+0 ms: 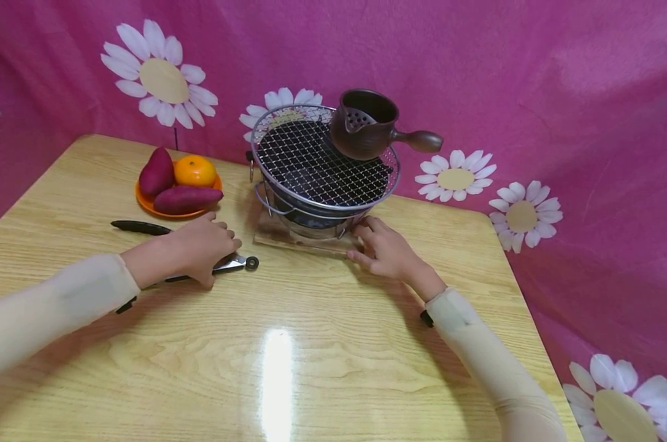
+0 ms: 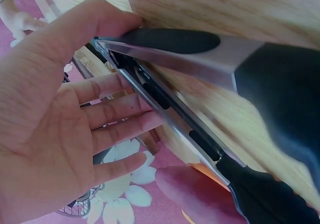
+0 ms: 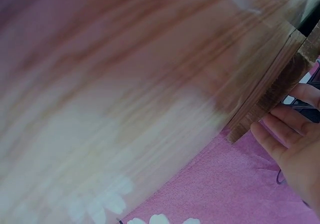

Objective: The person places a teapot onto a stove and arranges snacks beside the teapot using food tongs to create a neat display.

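Metal tongs with black grips (image 1: 140, 228) lie spread on the table at the left. My left hand (image 1: 197, 245) spans them near the hinge end; in the left wrist view its thumb (image 2: 117, 22) bears on one arm and several fingertips on the other. My right hand (image 1: 385, 248) is at the right end of a wooden board (image 1: 305, 242), fingertips touching its edge (image 3: 252, 116). On that board stands a round charcoal stove (image 1: 311, 215) topped by a wire grill net (image 1: 316, 166). A dark brown side-handled pot (image 1: 361, 141) sits on the net.
Behind my left hand, an orange plate (image 1: 170, 215) holds two purple sweet potatoes (image 1: 186, 199) and an orange fruit (image 1: 195, 170). A pink cloth (image 1: 477, 73) with white daisies hangs behind and beside the wooden table (image 1: 333, 344).
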Available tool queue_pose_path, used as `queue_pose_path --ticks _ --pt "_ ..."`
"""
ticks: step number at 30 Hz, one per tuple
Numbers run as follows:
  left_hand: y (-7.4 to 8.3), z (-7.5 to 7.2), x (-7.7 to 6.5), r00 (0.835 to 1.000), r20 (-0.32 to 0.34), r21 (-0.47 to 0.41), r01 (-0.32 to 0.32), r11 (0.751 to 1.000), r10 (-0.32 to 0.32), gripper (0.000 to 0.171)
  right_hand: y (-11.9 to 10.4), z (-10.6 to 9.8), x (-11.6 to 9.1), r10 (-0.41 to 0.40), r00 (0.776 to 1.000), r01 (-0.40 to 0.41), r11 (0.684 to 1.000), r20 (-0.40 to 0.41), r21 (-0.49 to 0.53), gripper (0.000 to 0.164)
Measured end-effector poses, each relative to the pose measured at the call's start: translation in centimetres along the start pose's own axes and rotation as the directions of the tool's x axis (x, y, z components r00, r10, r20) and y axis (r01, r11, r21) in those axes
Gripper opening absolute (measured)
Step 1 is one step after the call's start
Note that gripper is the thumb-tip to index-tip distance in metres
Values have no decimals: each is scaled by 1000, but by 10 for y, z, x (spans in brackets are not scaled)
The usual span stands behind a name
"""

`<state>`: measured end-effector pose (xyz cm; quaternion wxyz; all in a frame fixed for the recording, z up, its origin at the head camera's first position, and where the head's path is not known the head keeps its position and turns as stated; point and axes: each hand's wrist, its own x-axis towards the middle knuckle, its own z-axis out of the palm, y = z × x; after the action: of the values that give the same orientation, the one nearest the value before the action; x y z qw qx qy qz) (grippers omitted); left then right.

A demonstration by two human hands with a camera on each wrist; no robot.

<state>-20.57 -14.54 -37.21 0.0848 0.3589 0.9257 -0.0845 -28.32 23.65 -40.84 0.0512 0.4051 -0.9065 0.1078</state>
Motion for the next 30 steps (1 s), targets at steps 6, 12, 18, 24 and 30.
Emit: queue_pose_path --ticks 6,12,18,24,30 --pt "-1 1 1 1000 5 -22 -14 1000 14 66 0 1 -1 6 1000 -6 1000 -2 0 41" --pt "-2 4 -2 999 -35 -15 -29 999 28 64 1 1 0 8 1000 -8 1000 -2 -2 40" --pt "-5 13 -6 985 -162 47 -52 998 59 58 0 0 0 5 1000 -5 1000 -6 -2 41" --pt "-7 17 -9 970 -228 151 -51 987 85 55 0 0 0 9 1000 -9 1000 -2 -2 40" --pt "-11 9 -14 944 -315 261 -16 965 101 50 2 2 0 7 1000 -7 1000 1 -1 41"
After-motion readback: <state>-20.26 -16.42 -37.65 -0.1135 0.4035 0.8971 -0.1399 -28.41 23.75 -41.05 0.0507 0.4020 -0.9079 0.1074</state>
